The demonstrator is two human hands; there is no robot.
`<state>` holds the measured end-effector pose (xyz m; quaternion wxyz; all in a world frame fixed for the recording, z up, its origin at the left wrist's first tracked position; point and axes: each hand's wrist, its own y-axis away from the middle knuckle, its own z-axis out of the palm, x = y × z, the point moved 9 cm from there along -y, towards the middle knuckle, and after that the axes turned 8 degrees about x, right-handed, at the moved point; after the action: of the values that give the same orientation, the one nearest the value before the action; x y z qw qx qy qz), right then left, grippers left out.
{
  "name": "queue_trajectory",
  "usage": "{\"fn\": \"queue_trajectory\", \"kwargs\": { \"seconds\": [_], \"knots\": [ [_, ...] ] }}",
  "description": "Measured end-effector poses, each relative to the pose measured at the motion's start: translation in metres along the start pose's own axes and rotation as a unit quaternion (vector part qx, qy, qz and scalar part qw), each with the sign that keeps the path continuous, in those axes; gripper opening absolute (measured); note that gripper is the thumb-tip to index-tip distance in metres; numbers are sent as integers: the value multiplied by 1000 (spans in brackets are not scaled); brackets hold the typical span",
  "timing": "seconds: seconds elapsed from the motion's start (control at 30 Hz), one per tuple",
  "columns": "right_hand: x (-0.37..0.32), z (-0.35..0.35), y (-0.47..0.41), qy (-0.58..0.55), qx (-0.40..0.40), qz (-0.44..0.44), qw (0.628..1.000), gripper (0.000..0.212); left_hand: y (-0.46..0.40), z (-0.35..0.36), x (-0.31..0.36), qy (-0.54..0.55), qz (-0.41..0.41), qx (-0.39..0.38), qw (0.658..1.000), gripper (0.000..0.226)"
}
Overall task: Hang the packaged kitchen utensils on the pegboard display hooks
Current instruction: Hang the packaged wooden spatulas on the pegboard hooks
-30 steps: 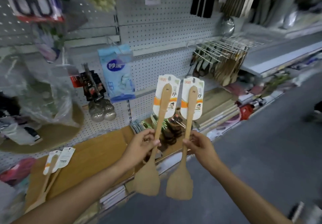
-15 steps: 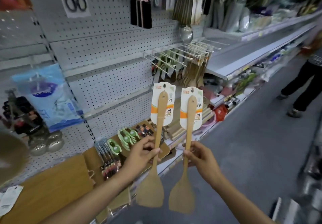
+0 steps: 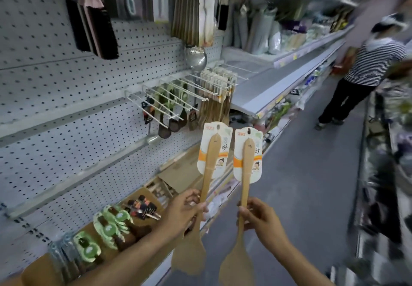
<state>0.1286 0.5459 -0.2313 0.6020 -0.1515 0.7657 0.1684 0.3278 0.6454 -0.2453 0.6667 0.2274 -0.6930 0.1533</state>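
Two packaged wooden spatulas are held upright, blades down, in the aisle below and to the right of the hook rack (image 3: 178, 98). The left spatula (image 3: 208, 167) is pinched at mid-handle by the left hand (image 3: 185, 210), thumb against curled fingers. The right spatula (image 3: 246, 174) is gripped at mid-handle by the right hand (image 3: 258, 219), fingers wrapped round the handle. The two cards are side by side and nearly touching; each has a hang hole at its top edge.

The step in hand is judged to be the carry to the rack; nothing is hung yet. The spatulas are well apart from the rack, which projects from the pegboard (image 3: 66, 85). Several hooks appear free along most of their length, while those at the rack's right end carry similar wooden utensils.

One spatula should be hung at a time. The card hole should be lined up with the hook tip and slid straight back along the wire. The card should be kept square, as a tilted card is likely to snag or tear at the hole.
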Motion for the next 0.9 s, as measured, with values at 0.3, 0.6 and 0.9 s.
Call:
{"fn": "queue_trajectory", "kwargs": {
  "seconds": [0.3, 0.6, 0.9],
  "knots": [
    [-2, -49, -102, 6, 39, -1, 999, 6, -102, 58, 32, -2, 22, -67, 997, 8],
    [30, -109, -217, -18, 21, 24, 999, 14, -195, 127, 24, -1, -2, -42, 999, 5],
    [32, -195, -340, -19, -44, 7, 999, 7, -277, 215, 27, 37, -28, 40, 998, 16]
  ]
}}
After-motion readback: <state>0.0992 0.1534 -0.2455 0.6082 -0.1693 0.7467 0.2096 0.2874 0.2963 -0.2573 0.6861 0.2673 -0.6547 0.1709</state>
